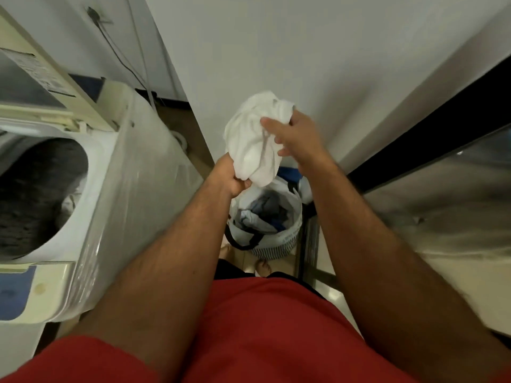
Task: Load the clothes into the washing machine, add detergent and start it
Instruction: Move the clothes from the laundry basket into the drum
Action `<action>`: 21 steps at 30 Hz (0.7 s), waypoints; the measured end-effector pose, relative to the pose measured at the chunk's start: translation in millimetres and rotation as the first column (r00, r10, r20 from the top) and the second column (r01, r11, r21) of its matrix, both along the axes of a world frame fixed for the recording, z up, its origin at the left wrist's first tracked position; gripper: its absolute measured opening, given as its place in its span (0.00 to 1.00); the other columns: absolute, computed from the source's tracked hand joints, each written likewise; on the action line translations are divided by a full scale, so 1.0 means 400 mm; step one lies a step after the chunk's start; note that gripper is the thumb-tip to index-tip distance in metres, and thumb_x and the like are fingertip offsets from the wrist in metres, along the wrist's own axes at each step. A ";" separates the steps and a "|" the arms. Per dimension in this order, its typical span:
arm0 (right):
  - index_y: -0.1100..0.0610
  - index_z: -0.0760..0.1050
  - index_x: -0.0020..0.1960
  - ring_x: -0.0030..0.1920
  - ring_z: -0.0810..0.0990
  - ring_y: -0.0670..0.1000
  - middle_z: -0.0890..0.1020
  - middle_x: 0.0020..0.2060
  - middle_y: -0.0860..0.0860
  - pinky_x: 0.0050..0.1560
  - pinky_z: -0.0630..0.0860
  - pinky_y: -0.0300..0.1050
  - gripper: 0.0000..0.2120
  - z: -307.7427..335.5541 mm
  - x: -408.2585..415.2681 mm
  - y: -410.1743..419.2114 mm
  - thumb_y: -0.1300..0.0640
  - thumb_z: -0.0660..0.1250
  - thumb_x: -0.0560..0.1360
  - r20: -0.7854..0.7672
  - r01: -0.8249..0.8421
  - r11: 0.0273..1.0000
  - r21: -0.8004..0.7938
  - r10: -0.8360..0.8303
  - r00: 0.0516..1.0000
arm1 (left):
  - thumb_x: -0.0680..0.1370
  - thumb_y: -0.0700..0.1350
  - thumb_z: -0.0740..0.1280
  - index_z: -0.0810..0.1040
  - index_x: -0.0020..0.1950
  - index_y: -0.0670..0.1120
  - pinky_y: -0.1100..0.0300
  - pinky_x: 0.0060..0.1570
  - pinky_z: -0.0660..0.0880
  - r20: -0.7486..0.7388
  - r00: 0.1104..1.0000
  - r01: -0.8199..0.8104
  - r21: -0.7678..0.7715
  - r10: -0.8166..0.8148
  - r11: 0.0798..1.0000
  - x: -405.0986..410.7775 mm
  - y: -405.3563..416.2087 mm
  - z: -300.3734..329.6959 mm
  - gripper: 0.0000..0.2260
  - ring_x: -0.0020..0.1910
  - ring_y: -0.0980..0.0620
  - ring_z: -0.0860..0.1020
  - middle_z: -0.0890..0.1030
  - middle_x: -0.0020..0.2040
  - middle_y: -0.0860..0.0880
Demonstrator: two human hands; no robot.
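Here, both hands hold one bunched white garment (253, 139) in the air, above the laundry basket (287, 239). The left hand (235, 176) is closed in a fist on the lower edge of the garment. The right hand (294, 134) grips the upper part, thumb pressed on the cloth, remaining fingers partly spread. The basket stands on the floor below the hands, between a white wall (276, 51) and the person's bare feet; it contains blue, grey and white clothes (260, 214). The top-loading washing machine (110, 189) stands to the left, lid (41, 76) raised, with a dark grey item (36, 189) already in the drum. A dark-framed glass door (442, 189) is on the right.
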State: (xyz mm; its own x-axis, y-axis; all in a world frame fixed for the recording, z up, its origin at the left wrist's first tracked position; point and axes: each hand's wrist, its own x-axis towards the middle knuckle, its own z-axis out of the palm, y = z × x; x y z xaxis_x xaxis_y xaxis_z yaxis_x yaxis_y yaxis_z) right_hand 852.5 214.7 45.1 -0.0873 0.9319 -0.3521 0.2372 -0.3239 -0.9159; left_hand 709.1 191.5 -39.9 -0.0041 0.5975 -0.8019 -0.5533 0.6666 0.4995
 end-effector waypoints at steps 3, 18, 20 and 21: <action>0.58 0.70 0.68 0.60 0.79 0.49 0.79 0.62 0.50 0.60 0.77 0.48 0.36 -0.017 -0.023 -0.015 0.40 0.75 0.68 0.097 -0.113 0.993 0.012 0.112 0.989 | 0.76 0.52 0.66 0.79 0.61 0.43 0.47 0.59 0.76 0.004 0.998 0.060 0.128 -0.061 0.990 -0.003 -0.009 0.040 0.18 0.56 0.45 0.81 0.82 0.57 0.44; 0.61 0.74 0.65 0.56 0.83 0.59 0.83 0.56 0.60 0.57 0.79 0.63 0.35 0.082 -0.197 0.001 0.56 0.81 0.61 -0.437 -0.094 0.994 0.056 0.109 0.893 | 0.80 0.47 0.60 0.77 0.59 0.38 0.55 0.49 0.80 -0.123 0.987 -0.021 0.521 0.100 0.853 -0.111 -0.057 0.273 0.16 0.50 0.49 0.83 0.85 0.50 0.43; 0.61 0.75 0.63 0.55 0.83 0.61 0.83 0.56 0.61 0.55 0.79 0.65 0.31 0.109 -0.223 0.000 0.57 0.79 0.63 -0.523 -0.033 0.999 -0.009 0.023 0.852 | 0.78 0.56 0.61 0.76 0.64 0.42 0.51 0.57 0.77 -0.161 0.980 -0.030 0.479 0.121 0.878 -0.148 -0.070 0.264 0.23 0.58 0.47 0.80 0.82 0.58 0.42; 0.61 0.77 0.62 0.55 0.83 0.61 0.83 0.55 0.61 0.55 0.79 0.65 0.27 0.121 -0.237 0.004 0.58 0.78 0.65 -0.558 -0.012 0.999 -0.030 -0.007 0.830 | 0.76 0.63 0.60 0.76 0.66 0.45 0.49 0.60 0.75 -0.250 0.959 -0.019 0.416 0.134 0.909 -0.167 -0.084 0.255 0.27 0.60 0.47 0.79 0.80 0.61 0.44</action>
State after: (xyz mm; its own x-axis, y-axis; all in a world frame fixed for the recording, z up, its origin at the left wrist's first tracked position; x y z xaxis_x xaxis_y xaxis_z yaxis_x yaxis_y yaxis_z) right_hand 757.9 216.4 93.7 -0.2801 0.9208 -0.2713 -0.3105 -0.3544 -0.8821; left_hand 642.3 157.9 61.9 -0.2422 0.8586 -0.4519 -0.4017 0.3352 0.8522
